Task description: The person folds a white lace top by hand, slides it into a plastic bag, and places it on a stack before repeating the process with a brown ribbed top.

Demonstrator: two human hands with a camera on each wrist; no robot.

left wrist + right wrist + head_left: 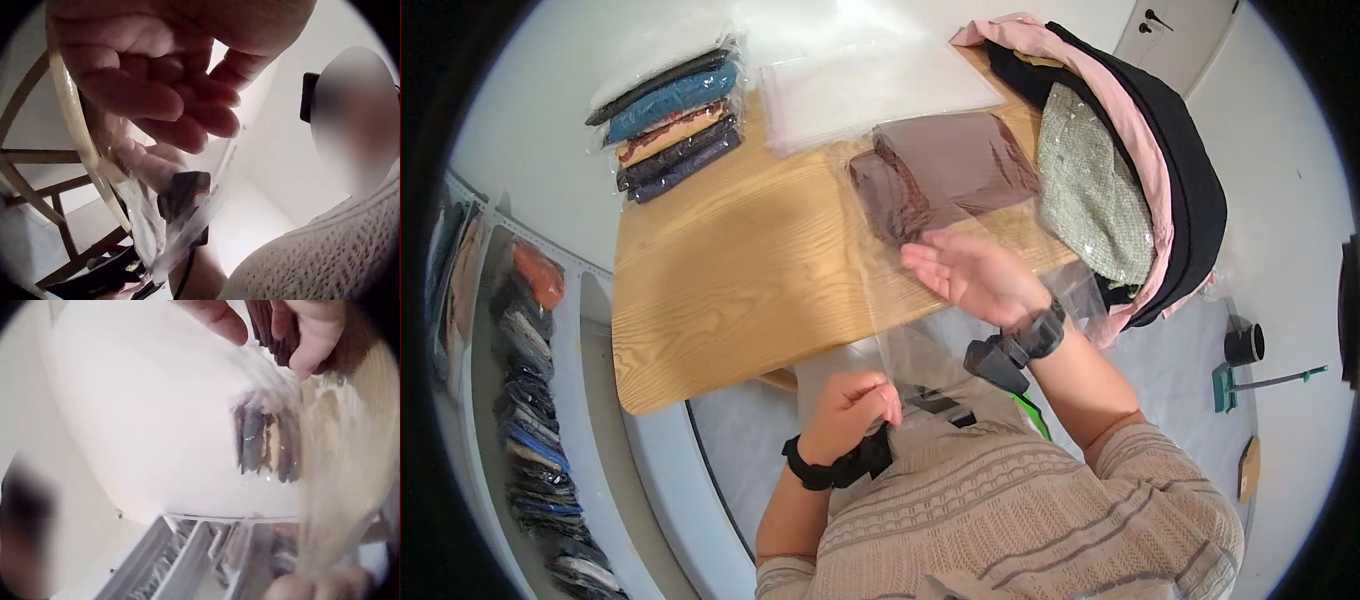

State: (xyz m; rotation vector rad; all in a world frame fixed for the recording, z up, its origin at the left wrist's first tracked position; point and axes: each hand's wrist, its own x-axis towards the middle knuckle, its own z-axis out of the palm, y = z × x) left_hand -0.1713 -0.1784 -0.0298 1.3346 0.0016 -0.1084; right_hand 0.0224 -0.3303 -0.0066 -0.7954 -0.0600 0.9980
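A folded brown garment (pixel 960 165) lies in a clear plastic bag (pixel 865 270) on the wooden table, and the bag's loose end hangs over the front edge toward my body. My right hand (pixel 975 275) is palm up at the near side of the garment, overlapping the clear film, its fingers extended. In the right wrist view, thumb and fingers (pixel 215 319) are spread apart near the brown cloth. Close to the film's left edge, in front of my body, is my left hand (pixel 855 410). The left wrist view shows its fingers (pixel 137 97) loosely bent, with nothing between them.
Several bagged folded garments (pixel 670 110) lie at the table's back left. A stack of clear bags (pixel 880 90) lies at the back middle. Black, pink and sequined clothes (pixel 1100 180) are heaped along the right side. Shelves with packed garments (pixel 530 400) stand at left.
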